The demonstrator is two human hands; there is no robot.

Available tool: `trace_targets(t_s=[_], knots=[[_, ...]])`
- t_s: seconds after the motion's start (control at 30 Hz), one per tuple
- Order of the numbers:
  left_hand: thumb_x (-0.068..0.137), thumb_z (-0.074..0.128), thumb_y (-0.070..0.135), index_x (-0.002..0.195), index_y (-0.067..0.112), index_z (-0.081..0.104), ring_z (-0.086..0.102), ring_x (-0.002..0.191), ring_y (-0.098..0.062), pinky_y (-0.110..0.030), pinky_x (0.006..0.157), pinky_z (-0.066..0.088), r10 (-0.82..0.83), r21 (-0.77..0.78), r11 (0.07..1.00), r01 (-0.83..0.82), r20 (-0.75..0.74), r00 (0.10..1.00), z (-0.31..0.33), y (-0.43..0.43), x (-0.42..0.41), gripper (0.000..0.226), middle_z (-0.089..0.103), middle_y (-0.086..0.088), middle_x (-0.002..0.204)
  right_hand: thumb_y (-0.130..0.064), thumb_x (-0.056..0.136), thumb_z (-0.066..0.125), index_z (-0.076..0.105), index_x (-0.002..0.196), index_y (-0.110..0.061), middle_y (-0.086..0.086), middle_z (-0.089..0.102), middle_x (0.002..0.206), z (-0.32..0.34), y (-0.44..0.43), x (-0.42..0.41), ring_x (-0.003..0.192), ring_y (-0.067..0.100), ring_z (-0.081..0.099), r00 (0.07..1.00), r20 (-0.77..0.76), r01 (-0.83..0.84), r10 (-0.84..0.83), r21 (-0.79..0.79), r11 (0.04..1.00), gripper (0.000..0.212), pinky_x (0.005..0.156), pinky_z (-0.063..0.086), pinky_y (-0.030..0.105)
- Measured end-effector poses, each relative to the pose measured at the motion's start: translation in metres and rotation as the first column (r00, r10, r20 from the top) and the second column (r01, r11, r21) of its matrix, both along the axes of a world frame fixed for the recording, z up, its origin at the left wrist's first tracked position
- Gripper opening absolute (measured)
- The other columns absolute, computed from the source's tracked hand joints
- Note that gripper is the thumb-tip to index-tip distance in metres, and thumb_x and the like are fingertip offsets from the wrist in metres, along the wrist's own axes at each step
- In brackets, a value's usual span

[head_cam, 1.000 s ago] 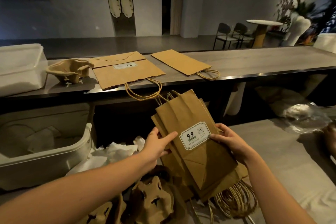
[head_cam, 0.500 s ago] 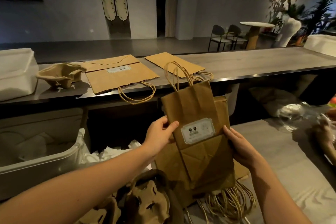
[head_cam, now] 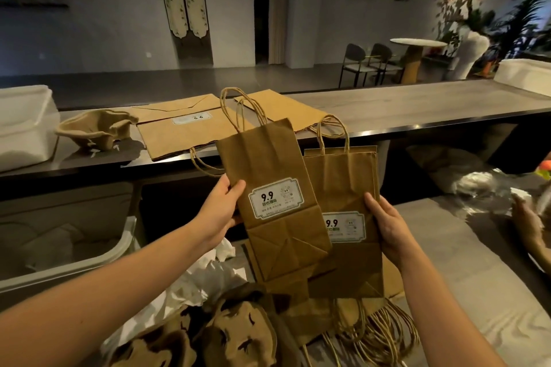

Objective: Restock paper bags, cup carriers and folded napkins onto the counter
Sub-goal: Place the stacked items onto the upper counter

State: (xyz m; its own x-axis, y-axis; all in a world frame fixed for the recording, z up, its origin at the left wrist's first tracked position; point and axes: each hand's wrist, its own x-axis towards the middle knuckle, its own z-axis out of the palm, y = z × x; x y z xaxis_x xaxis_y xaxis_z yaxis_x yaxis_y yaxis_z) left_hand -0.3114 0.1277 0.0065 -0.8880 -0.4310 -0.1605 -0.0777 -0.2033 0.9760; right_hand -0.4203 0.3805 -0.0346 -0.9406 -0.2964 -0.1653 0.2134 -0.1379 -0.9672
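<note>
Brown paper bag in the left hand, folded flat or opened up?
Folded flat: the bottom of the brown paper bag is creased up against its face, and the left hand pinches its edge.

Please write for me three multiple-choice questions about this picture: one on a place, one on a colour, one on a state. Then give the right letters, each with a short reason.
1. Where does the cup carrier on the counter stand?
A. Left of the flat paper bags
B. Right of them
C. On top of them

2. What colour is the label on the bag in the left hand?
A. Red
B. Mainly white
C. Black

3. In what state is this bag?
A. Folded flat, handles up
B. Opened and filled
C. Torn in two

Answers:
1 A: the carrier sits toward the left end, and the bags lie to its right.
2 B: the label has a white ground with dark print, "9.9".
3 A: the bottom fold lies flat against the front, and the handles point upward.
</note>
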Motion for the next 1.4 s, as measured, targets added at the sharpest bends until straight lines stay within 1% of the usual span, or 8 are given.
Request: trace_targets(t_s=[0.2, 0.33, 0.6, 0.73, 0.87, 1.0, 1.23, 1.4], knots=[[0.1, 0.038, 0.02, 0.118, 0.034, 0.05, 0.049, 0.119, -0.021, -0.057, 0.1, 0.038, -0.124, 0.044, 0.991, 0.123, 0.007, 0.992, 0.002, 0.011, 0.0, 0.025, 0.057, 0.004, 0.124, -0.027, 0.084, 0.06, 0.054, 0.118, -0.014, 0.013, 0.067, 0.103, 0.012, -0.011, 0.001, 0.089, 0.028, 0.067, 0.999, -0.026, 0.021, -0.024, -0.106, 0.994, 0.036, 0.077, 0.055, 0.044], [0.099, 0.04, 0.017, 0.114, 0.032, 0.051, 0.052, 0.117, -0.022, -0.058, 0.099, 0.04, -0.189, 0.047, 0.981, 0.189, 0.005, 0.982, 0.005, 0.028, -0.004, 0.024, 0.059, 0.001, 0.122, -0.025, 0.081, 0.06, 0.056, 0.108, -0.018, 0.008, 0.071, 0.092, 0.022, -0.026, 0.008, 0.082, 0.023, 0.07, 0.996, -0.09, -0.043, 0.027, -0.18, 0.983, 0.028, 0.068, 0.059, 0.036], [0.099, 0.041, 0.015, 0.122, 0.021, 0.051, 0.06, 0.095, -0.012, -0.035, 0.073, 0.05, -0.105, -0.06, 0.993, 0.105, 0.015, 0.994, 0.004, 0.035, -0.007, 0.025, 0.064, 0.001, 0.111, -0.033, 0.094, 0.045, 0.055, 0.104, -0.026, 0.003, 0.068, 0.097, 0.027, -0.047, 0.018, 0.084, 0.015, 0.069, 0.986, -0.164, -0.039, 0.02, -0.117, 0.992, 0.016, 0.073, 0.058, 0.032], [0.099, 0.042, 0.014, 0.116, 0.019, 0.055, 0.061, 0.097, -0.015, -0.043, 0.083, 0.051, -0.064, -0.099, 0.993, 0.068, 0.038, 0.997, 0.002, 0.033, -0.006, 0.022, 0.065, -0.002, 0.108, -0.033, 0.096, 0.042, 0.055, 0.104, -0.025, 0.005, 0.067, 0.1, 0.026, -0.05, 0.019, 0.088, 0.018, 0.068, 0.988, -0.152, -0.021, 0.0, -0.139, 0.99, 0.017, 0.077, 0.057, 0.034], [0.099, 0.042, 0.014, 0.105, 0.02, 0.057, 0.06, 0.094, -0.016, -0.043, 0.088, 0.047, -0.024, -0.102, 0.994, 0.03, 0.053, 0.998, 0.002, 0.029, -0.005, 0.018, 0.065, 0.0, 0.102, -0.036, 0.096, 0.043, 0.055, 0.107, -0.023, 0.003, 0.067, 0.099, 0.027, -0.047, 0.014, 0.093, 0.021, 0.065, 0.98, -0.041, 0.182, -0.195, -0.217, 0.959, 0.021, 0.083, 0.054, 0.04], [0.1, 0.039, 0.015, 0.107, 0.024, 0.053, 0.058, 0.103, -0.019, -0.051, 0.099, 0.042, -0.002, -0.042, 0.999, 0.005, 0.063, 0.998, 0.002, 0.024, -0.004, 0.018, 0.062, -0.001, 0.113, -0.037, 0.096, 0.043, 0.056, 0.113, -0.022, 0.0, 0.066, 0.1, 0.029, -0.038, 0.005, 0.101, 0.022, 0.062, 0.944, -0.02, 0.32, -0.328, -0.182, 0.93, 0.026, 0.093, 0.049, 0.042], [0.102, 0.032, 0.014, 0.119, 0.028, 0.039, 0.051, 0.096, -0.01, -0.033, 0.086, 0.041, -0.012, -0.015, 1.0, 0.012, -0.013, 1.0, 0.003, 0.029, -0.007, 0.023, 0.053, 0.006, 0.11, -0.027, 0.093, 0.051, 0.052, 0.127, -0.012, 0.006, 0.065, 0.108, 0.022, -0.033, 0.003, 0.102, 0.023, 0.062, 0.95, -0.085, 0.29, -0.301, -0.122, 0.949, 0.037, 0.085, 0.053, 0.036], [0.101, 0.033, 0.011, 0.121, 0.025, 0.043, 0.058, 0.097, -0.013, -0.031, 0.081, 0.048, 0.06, 0.114, 0.992, -0.051, -0.078, 0.995, 0.008, 0.022, -0.004, 0.026, 0.059, 0.0, 0.112, -0.024, 0.09, 0.055, 0.061, 0.108, -0.012, 0.003, 0.065, 0.1, 0.028, -0.023, 0.003, 0.098, 0.019, 0.062, 0.919, -0.383, 0.162, -0.092, 0.155, 0.974, 0.023, 0.069, 0.049, 0.019]])
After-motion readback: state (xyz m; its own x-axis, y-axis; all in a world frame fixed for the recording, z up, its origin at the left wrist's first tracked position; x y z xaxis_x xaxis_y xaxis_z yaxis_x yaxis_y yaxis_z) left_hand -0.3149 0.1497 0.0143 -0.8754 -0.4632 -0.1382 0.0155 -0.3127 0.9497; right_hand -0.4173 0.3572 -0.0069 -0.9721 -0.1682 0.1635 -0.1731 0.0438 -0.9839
